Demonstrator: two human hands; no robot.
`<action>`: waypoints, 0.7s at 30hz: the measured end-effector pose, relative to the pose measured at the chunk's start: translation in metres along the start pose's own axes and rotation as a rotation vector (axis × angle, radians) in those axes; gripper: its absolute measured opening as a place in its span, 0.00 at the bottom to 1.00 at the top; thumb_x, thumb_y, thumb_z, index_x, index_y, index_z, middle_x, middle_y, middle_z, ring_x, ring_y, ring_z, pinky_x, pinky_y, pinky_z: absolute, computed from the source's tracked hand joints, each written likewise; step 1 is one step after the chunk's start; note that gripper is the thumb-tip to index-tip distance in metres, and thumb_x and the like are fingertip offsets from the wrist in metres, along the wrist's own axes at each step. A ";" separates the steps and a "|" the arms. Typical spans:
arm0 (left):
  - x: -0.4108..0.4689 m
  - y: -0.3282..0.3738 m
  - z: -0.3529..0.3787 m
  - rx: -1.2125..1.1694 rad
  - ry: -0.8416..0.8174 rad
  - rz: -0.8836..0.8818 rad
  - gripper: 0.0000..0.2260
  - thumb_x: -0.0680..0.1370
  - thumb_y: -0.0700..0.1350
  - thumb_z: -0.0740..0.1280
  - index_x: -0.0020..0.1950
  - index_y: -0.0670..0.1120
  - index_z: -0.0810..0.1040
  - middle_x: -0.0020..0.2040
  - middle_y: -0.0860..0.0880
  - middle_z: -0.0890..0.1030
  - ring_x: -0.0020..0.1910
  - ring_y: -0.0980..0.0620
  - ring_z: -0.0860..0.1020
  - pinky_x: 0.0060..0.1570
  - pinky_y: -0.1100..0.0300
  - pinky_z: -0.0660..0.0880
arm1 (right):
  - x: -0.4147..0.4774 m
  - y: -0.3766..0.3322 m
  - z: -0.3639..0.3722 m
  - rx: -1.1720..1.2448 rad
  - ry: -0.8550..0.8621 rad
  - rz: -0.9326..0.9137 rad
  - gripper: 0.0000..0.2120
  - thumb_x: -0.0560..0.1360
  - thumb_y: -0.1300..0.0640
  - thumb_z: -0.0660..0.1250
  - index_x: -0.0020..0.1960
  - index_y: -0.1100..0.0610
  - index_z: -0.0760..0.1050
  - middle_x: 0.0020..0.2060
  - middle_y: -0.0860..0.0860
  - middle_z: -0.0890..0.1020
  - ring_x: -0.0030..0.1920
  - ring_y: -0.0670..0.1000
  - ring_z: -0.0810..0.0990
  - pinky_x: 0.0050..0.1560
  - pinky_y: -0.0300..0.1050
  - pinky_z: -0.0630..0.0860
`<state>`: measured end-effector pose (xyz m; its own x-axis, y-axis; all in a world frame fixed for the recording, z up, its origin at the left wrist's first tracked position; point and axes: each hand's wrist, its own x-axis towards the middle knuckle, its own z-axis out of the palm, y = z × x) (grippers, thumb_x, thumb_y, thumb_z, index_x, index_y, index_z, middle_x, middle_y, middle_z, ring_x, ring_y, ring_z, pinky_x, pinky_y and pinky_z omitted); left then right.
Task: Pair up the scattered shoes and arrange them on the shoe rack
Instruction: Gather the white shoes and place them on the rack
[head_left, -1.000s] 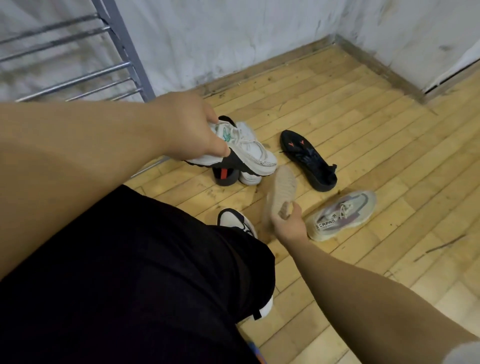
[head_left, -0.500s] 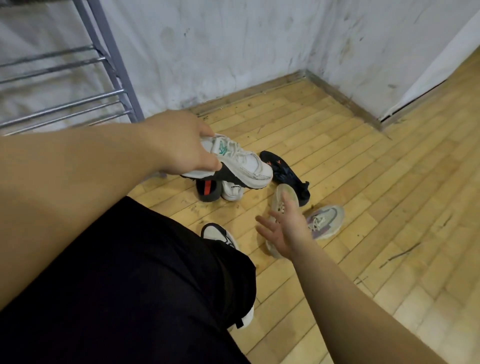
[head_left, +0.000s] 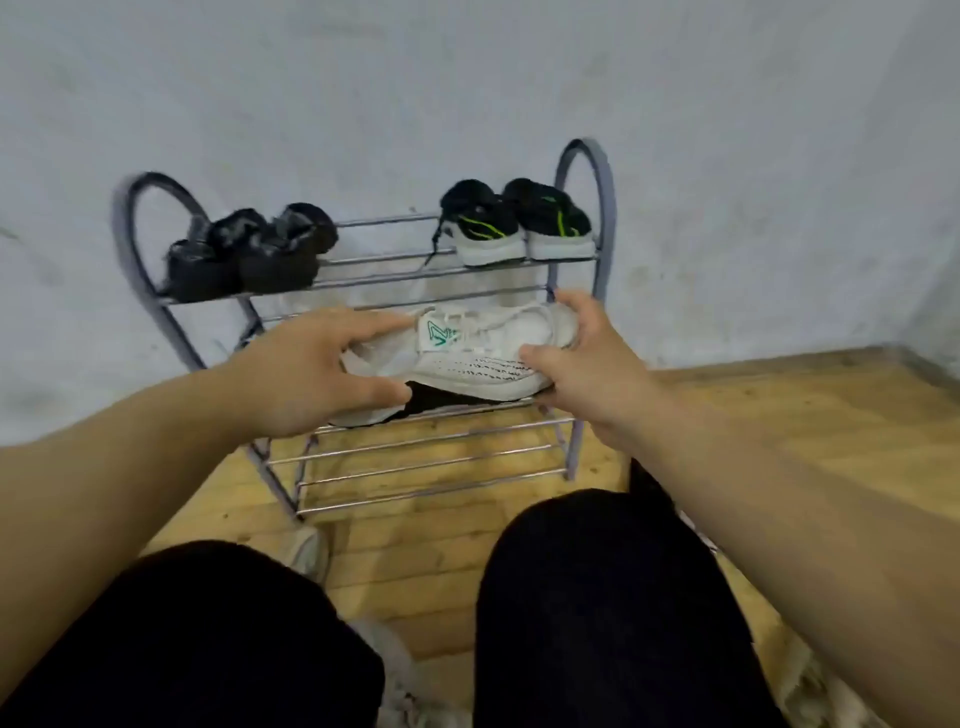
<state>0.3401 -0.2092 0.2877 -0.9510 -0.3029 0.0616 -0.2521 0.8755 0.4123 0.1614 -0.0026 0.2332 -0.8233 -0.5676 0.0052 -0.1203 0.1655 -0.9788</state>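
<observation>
A white sneaker (head_left: 467, 358) with a green logo lies sideways over the middle shelf of the metal shoe rack (head_left: 592, 171). My left hand (head_left: 306, 374) grips its heel end, thumb under and fingers over. Its toe end is held by my right hand (head_left: 587, 358), fingers curled round it. On the top shelf stand a black pair (head_left: 249, 249) at the left and a black pair with green stripes and white soles (head_left: 514, 223) at the right.
The rack stands against a white wall on a wooden floor (head_left: 779, 415). Its bottom shelf (head_left: 431, 467) holds nothing. My knees in black trousers fill the foreground. A pale shoe (head_left: 306, 551) shows by my left knee.
The view swung from the shoes scattered on the floor to the rack. My left hand carried the white sneaker to the middle shelf, and my right hand, empty before, now holds its toe.
</observation>
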 end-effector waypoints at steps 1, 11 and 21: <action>-0.024 -0.021 -0.014 -0.047 0.050 -0.035 0.36 0.68 0.64 0.77 0.74 0.67 0.70 0.66 0.62 0.76 0.64 0.58 0.75 0.68 0.55 0.71 | 0.000 -0.016 0.025 -0.021 -0.080 -0.043 0.35 0.74 0.58 0.74 0.75 0.41 0.63 0.59 0.51 0.77 0.52 0.57 0.83 0.44 0.56 0.85; -0.303 -0.168 -0.003 -0.482 0.722 -0.614 0.34 0.71 0.51 0.79 0.75 0.52 0.73 0.65 0.59 0.80 0.61 0.66 0.79 0.60 0.65 0.76 | -0.090 -0.099 0.335 -0.211 -0.667 -0.265 0.30 0.76 0.55 0.72 0.76 0.42 0.67 0.65 0.47 0.76 0.49 0.51 0.84 0.51 0.47 0.84; -0.424 -0.205 0.064 -0.705 0.871 -0.897 0.34 0.74 0.52 0.77 0.77 0.60 0.67 0.65 0.61 0.78 0.60 0.62 0.80 0.54 0.68 0.78 | -0.174 -0.027 0.476 -0.200 -0.963 -0.101 0.40 0.76 0.59 0.70 0.79 0.35 0.56 0.70 0.46 0.74 0.48 0.53 0.85 0.46 0.58 0.85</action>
<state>0.7831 -0.2362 0.1194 -0.0452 -0.9984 -0.0350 -0.3125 -0.0192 0.9497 0.5717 -0.2921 0.1610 -0.0119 -0.9857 -0.1683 -0.3297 0.1628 -0.9300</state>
